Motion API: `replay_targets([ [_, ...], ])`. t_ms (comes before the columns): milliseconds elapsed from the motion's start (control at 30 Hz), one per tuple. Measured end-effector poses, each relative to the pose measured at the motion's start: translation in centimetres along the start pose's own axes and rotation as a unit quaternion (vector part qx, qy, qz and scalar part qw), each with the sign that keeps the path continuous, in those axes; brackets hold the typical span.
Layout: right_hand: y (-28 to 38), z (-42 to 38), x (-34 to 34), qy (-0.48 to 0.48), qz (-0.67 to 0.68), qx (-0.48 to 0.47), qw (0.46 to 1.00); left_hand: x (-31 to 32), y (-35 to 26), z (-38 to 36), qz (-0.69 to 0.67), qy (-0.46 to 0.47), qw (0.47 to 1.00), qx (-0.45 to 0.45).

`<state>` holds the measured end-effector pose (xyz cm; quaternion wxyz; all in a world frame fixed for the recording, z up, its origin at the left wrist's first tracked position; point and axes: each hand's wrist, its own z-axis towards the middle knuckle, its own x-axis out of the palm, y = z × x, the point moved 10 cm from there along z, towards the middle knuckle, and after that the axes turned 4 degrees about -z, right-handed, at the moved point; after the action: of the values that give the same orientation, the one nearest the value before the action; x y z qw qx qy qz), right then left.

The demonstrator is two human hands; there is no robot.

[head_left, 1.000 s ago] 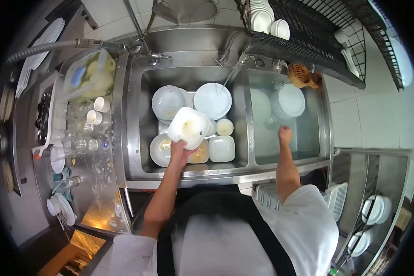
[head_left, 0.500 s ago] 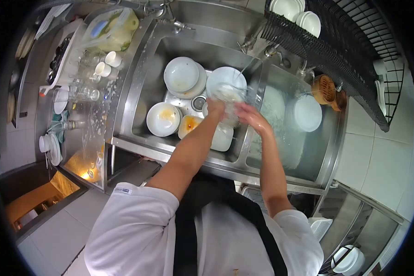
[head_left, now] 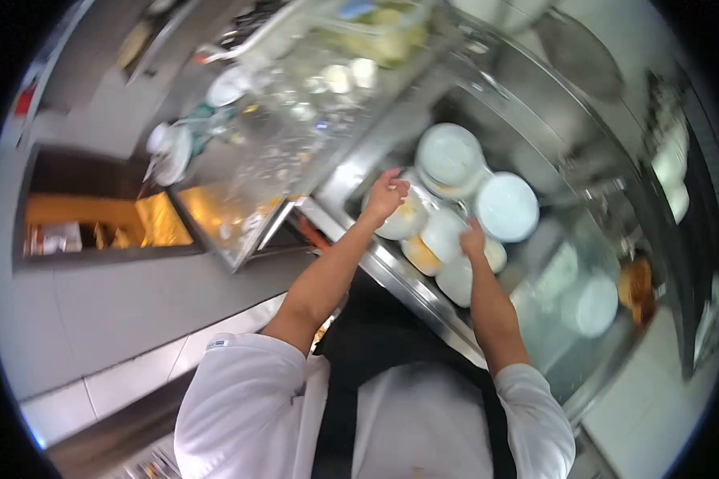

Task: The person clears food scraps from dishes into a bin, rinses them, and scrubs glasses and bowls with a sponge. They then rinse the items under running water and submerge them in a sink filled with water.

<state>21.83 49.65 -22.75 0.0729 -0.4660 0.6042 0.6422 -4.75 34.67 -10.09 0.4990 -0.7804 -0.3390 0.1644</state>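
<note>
Looking down from the head cam, and it's a blurry, tilted frame, so take the fine detail with a grain of salt. Both hands are sitting in the near basin of the steel sink (head_left: 351,188), which is running diagonally from lower right up toward the top of the picture.

The left hand (head_left: 386,194) is resting on the rim of a white bowl (head_left: 402,222) with yellowish residue, at the corner of the basin closest to the wet counter (head_left: 256,172). Fingers are curling over the edge, but I can't tell whether they're actually clamping it or just touching.

The right hand (head_left: 472,239) is lying further right, down among the stacked white dishes (head_left: 443,233), touching or just beside a pale square-ish one. Its grip is too smeared to call either.

Relation that matters: the dirty bowl is lying directly under the left hand, and the right hand is sitting apart from it across one dish. So the left is clearly nearer. Two round plates (head_left: 505,206) are sitting beyond both hands, toward the far wall of the basin.
</note>
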Motion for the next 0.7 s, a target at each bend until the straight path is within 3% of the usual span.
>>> replay_targets([
  [33, -3.8, 0.2, 3.5, 0.024, 0.006, 0.020, 0.999, -4.0, -3.4, -0.5, -0.041, -0.051, 0.996, 0.067],
  [67, -2.3, -0.9, 3.5, 0.042, 0.059, 0.048, 0.996, -7.8, -6.5, -1.1, -0.082, -0.096, 0.983, 0.136],
  [100, -6.3, -0.9, 6.1, 0.029, -0.002, 0.063, 0.998, -12.4, -9.0, -1.5, -0.110, -0.135, 0.969, 0.177],
  [133, -2.8, -2.7, 4.3, 0.019, -0.040, 0.070, 0.997, -17.5, -10.1, -1.7, -0.114, -0.204, 0.951, 0.200],
  [200, -2.3, -3.2, 5.5, 0.037, -0.010, 0.045, 0.998, -27.8, -11.8, -1.5, -0.121, -0.318, 0.912, 0.230],
  [267, 0.3, -4.2, 3.9, 0.017, -0.214, 0.092, 0.972, -36.5, -12.0, 0.5, -0.104, -0.395, 0.884, 0.228],
  [333, 1.8, -4.2, 2.7, 0.010, -0.226, 0.081, 0.971, -43.2, -12.1, 4.5, -0.065, -0.447, 0.869, 0.203],
  [433, 0.9, -4.2, 1.2, -0.017, -0.178, 0.120, 0.976, -45.7, -14.0, 12.9, -0.301, -0.351, 0.873, 0.154],
  [533, -2.0, -5.0, -1.0, -0.021, -0.061, 0.175, 0.982, -48.5, -13.5, 20.9, -0.438, -0.389, 0.806, 0.085],
  [600, 3.0, -7.4, -3.8, -0.007, 0.032, 0.226, 0.974, -49.8, -14.3, 24.4, -0.481, -0.398, 0.780, 0.046],
  [700, 4.6, -10.7, -7.1, -0.047, 0.122, 0.265, 0.955, -49.3, -17.1, 23.6, -0.501, -0.449, 0.738, 0.053],
])
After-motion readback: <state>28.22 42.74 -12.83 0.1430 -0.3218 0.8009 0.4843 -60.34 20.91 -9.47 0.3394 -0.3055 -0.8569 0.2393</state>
